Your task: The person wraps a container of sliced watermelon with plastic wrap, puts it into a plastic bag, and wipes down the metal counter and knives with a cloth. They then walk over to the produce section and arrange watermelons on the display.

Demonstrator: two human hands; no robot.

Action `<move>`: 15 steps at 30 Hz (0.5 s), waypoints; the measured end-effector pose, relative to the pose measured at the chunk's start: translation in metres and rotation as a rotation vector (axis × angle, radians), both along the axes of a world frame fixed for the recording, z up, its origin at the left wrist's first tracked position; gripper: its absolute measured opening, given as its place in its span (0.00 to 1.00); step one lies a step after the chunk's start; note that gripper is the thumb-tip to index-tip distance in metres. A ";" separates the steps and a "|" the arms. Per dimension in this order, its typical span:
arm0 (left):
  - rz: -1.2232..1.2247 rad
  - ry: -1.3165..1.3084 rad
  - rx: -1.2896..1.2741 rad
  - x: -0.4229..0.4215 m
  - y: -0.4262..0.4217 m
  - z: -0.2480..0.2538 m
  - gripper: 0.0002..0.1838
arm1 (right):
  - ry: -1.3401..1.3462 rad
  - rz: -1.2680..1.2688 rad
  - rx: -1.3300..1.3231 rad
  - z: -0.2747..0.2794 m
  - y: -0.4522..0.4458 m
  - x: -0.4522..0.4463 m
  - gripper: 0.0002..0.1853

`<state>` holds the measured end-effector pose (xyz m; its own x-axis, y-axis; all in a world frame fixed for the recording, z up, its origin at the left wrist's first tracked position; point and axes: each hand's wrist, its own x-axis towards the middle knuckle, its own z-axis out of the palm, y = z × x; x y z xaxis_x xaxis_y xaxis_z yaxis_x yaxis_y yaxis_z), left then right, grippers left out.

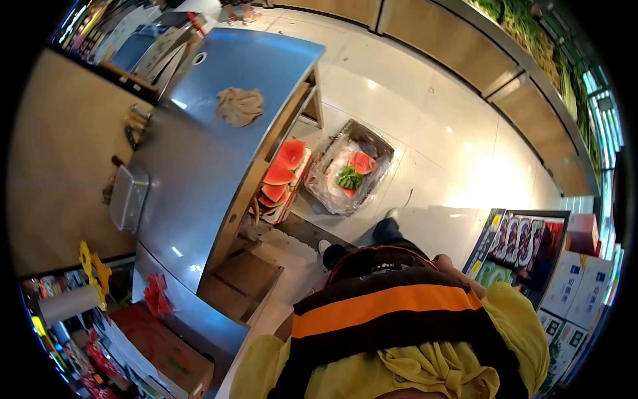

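My right hand (pixel 444 262) hangs low beside the right edge of my dark apron (pixel 385 310), which has an orange band. It is small and partly covered, so its finger position is unclear, and I see nothing held in it. My left hand is hidden; only the yellow left sleeve (pixel 259 362) and a bit of forearm show beside the apron. On the floor ahead stands a plastic-lined bin (pixel 318 183) with watermelon pieces (pixel 362 163) and green leaves (pixel 349 177) inside. Cut watermelon (pixel 279 174) fills a tray beside it, under the counter's edge.
A steel counter (pixel 193 153) runs along the left, bearing a crumpled tan cloth (pixel 239 106), a clear plastic tub (pixel 129 197) and a red cloth-like item (pixel 157 294). Boxed goods (pixel 515 243) stand close on my right. Wooden-fronted produce shelving (pixel 452 46) lines the far side.
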<state>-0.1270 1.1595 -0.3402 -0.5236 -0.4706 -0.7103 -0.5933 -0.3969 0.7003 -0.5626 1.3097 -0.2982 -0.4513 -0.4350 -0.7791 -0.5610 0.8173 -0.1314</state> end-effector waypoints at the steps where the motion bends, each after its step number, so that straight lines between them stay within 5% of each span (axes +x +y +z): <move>1: -0.016 -0.033 -0.003 -0.011 -0.005 -0.001 0.30 | -0.021 -0.021 0.004 -0.010 0.009 -0.009 0.14; 9: -0.103 -0.277 -0.029 -0.143 -0.045 -0.022 0.28 | 0.019 -0.334 -0.176 -0.110 0.075 -0.153 0.12; 13: -0.170 -0.319 -0.040 -0.244 -0.072 -0.029 0.28 | -0.035 -0.636 -0.206 -0.058 0.073 -0.238 0.11; 15: -0.165 -0.322 -0.045 -0.293 -0.085 -0.025 0.27 | 0.095 -0.577 -0.224 -0.052 0.071 -0.289 0.08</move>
